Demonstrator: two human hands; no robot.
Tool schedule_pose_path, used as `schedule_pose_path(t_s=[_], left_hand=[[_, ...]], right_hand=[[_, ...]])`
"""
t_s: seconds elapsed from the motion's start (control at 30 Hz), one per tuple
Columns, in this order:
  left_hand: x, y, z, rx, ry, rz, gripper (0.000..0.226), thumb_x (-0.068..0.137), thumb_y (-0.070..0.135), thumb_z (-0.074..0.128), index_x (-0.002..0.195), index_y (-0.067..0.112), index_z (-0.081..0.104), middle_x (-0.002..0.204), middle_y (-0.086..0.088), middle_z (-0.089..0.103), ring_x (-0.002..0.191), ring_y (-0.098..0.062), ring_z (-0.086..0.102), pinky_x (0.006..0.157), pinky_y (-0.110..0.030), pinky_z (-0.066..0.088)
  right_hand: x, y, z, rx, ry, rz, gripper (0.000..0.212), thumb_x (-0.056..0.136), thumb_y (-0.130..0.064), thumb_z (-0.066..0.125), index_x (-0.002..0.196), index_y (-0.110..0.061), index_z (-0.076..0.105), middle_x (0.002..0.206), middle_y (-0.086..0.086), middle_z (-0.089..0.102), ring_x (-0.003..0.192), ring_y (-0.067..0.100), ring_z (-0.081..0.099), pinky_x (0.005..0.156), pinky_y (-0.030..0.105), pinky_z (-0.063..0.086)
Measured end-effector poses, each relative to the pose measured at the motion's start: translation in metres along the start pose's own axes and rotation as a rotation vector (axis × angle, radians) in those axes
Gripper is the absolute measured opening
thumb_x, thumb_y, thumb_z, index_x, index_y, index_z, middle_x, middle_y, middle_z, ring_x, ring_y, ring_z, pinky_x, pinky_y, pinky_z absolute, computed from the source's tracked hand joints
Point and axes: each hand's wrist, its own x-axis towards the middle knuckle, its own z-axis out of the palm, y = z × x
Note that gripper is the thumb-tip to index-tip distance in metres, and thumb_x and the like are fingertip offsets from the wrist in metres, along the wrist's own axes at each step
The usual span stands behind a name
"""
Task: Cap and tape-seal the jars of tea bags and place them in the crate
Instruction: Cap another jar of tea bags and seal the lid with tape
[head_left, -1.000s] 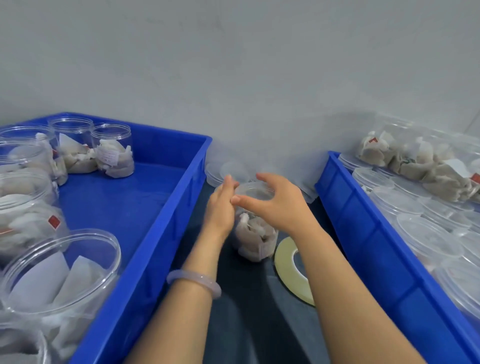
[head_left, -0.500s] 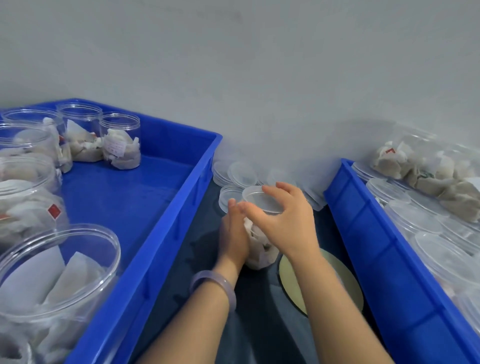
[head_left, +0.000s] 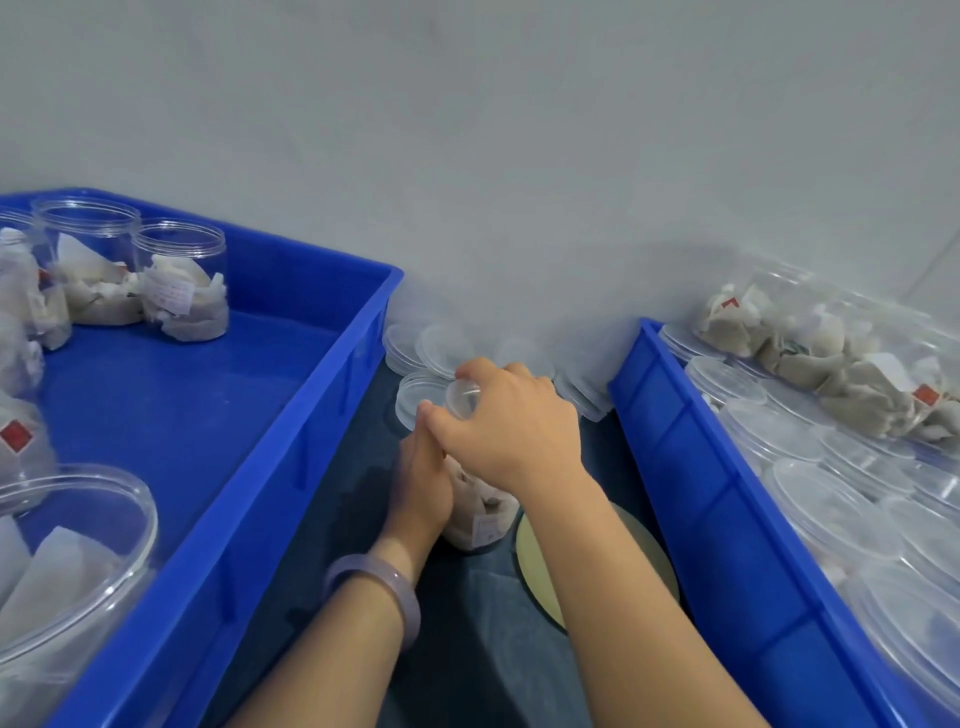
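A clear jar of tea bags stands on the dark table between two blue crates. My left hand wraps around the jar's left side. My right hand sits on top of the jar, fingers curled over its clear lid. A roll of yellowish tape lies flat just right of the jar, partly hidden under my right forearm. The left crate holds several open jars of tea bags. The right crate holds several capped jars.
Loose clear lids are stacked against the wall behind the jar, between the crates. A bag of tea bags lies across the capped jars at the far right. A grey wall closes off the back.
My right hand has closed down over the lid on the jar top and turned. My left hand stays on the jar's side. The view has shifted slightly.
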Motion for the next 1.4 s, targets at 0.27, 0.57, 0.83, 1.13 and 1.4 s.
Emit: schedule_pose_path(t_s=[0.27,0.57,0.83,1.13,1.4], left_hand=[[-0.003,0.002,0.0,0.195,0.092,0.017,0.043,0.103,0.016,0.043,0.062,0.029,0.053,0.055,0.036,0.057,0.053,0.019,0.053,0.044,-0.003,0.036],[-0.004,0.005,-0.002,-0.084,0.079,-0.142,0.069,0.106,0.035,0.023,0.057,0.032,0.071,0.056,0.017,0.066,0.062,0.003,0.063,0.065,-0.023,0.046],[-0.017,0.013,-0.011,0.044,0.057,-0.087,0.049,0.103,0.035,0.03,0.07,0.029,0.065,0.068,0.008,0.068,0.067,-0.005,0.061,0.063,-0.031,0.052],[-0.02,0.021,-0.009,-0.023,0.045,-0.14,0.063,0.091,0.056,0.026,0.092,0.014,0.072,0.091,-0.006,0.074,0.092,-0.018,0.069,0.084,-0.039,0.053],[-0.02,0.02,-0.009,0.063,0.087,-0.127,0.049,0.104,0.036,0.028,0.077,0.019,0.065,0.084,-0.005,0.07,0.084,-0.016,0.065,0.077,-0.037,0.05]], right_hand=[[-0.012,-0.002,0.018,0.091,0.259,-0.052,0.055,0.081,-0.056,0.057,0.13,-0.033,0.05,0.134,-0.001,0.048,0.118,0.026,0.044,0.088,0.037,0.039],[-0.029,0.006,0.011,0.152,0.282,-0.102,0.053,0.082,-0.057,0.059,0.13,-0.036,0.053,0.134,-0.007,0.048,0.121,0.018,0.043,0.088,0.031,0.039],[-0.02,0.007,-0.003,0.163,0.087,-0.204,0.049,0.081,-0.058,0.059,0.127,-0.042,0.054,0.127,-0.014,0.052,0.116,0.014,0.047,0.082,0.027,0.036],[-0.006,0.013,-0.019,0.352,-0.126,-0.18,0.04,0.079,-0.052,0.065,0.116,-0.04,0.062,0.093,-0.023,0.058,0.097,0.009,0.054,0.084,0.03,0.044],[-0.009,0.01,-0.016,0.37,-0.145,-0.216,0.033,0.085,-0.052,0.059,0.114,-0.036,0.065,0.119,-0.014,0.063,0.115,0.009,0.054,0.1,0.037,0.043]])
